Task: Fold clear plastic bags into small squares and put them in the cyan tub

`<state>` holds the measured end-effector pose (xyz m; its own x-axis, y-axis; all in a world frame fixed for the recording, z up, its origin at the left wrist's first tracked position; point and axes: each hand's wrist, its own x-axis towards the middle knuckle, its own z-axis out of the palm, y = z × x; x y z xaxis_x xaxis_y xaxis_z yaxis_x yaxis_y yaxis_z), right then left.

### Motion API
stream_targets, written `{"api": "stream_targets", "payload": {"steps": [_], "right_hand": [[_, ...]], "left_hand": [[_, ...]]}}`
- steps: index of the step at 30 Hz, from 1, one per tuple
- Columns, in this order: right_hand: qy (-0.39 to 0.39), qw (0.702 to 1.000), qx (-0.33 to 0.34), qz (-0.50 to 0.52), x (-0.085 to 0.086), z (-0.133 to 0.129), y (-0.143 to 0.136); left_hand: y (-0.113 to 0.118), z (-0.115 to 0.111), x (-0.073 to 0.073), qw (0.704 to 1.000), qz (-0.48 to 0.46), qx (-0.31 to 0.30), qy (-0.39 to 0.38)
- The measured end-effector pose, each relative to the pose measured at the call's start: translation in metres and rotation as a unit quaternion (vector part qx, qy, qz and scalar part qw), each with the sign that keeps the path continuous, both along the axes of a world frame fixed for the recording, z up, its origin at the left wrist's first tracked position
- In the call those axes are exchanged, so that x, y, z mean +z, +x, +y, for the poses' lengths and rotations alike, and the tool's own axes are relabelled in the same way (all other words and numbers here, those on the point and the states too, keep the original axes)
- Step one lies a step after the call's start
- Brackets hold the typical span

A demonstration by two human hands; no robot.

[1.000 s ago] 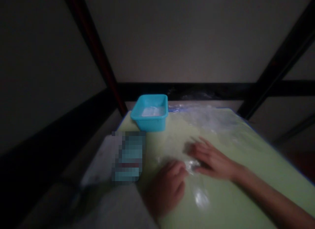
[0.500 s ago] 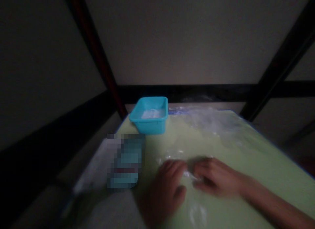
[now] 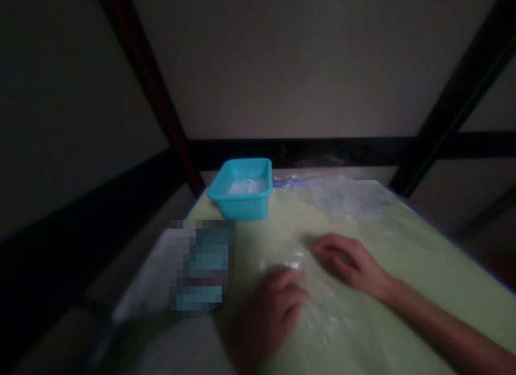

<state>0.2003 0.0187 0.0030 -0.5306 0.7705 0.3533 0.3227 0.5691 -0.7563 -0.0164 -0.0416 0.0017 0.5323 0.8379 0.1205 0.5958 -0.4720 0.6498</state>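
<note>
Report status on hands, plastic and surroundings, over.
Left hand on near clear plastic; right hand beside it, fingers curled. Blue basin beyond, white contents, clear of both hands.

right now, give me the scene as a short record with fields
left hand: on the clear plastic film, fingers curled; grip cannot be told
right hand: low over the table, to the right of the left hand and apart from it, fingers bent
tub: blue, rectangular, open-topped, at the table's far left
in tub: something whitish, unclear
table: yellow-green top, blue edge
far side: crumpled clear plastic
left side: pixelated blue-green patch, unidentifiable
light: dim
</note>
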Motion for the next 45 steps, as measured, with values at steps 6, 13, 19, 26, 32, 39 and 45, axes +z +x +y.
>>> {"api": "stream_targets", "payload": {"steps": [6,13,19,26,32,39,45], "right_hand": [[0.1,0.967,0.074,-0.222,-0.01,0.003,-0.001],[0.132,0.954,0.07,-0.261,-0.011,0.005,0.003],[0.135,0.955,0.056,-0.258,-0.012,0.008,0.009],[0.134,0.955,0.048,-0.261,-0.015,0.012,0.013],[0.126,0.958,0.048,-0.254,-0.014,0.011,0.013],[0.128,0.957,0.043,-0.257,-0.013,0.01,0.012],[0.138,0.958,0.046,-0.249,-0.014,0.01,0.012]], "left_hand": [[0.0,-0.005,-0.005,0.998,-0.024,-0.038,0.044],[-0.001,-0.01,0.0,0.996,0.083,0.014,0.031],[0.002,-0.004,0.009,0.975,0.172,0.131,-0.059],[-0.008,0.012,-0.001,0.975,0.035,0.204,0.078],[-0.013,0.022,-0.017,0.974,-0.066,0.21,0.052],[-0.013,0.026,-0.015,0.973,-0.099,0.207,0.041],[-0.012,0.026,-0.003,0.96,-0.18,0.214,-0.022]]}}
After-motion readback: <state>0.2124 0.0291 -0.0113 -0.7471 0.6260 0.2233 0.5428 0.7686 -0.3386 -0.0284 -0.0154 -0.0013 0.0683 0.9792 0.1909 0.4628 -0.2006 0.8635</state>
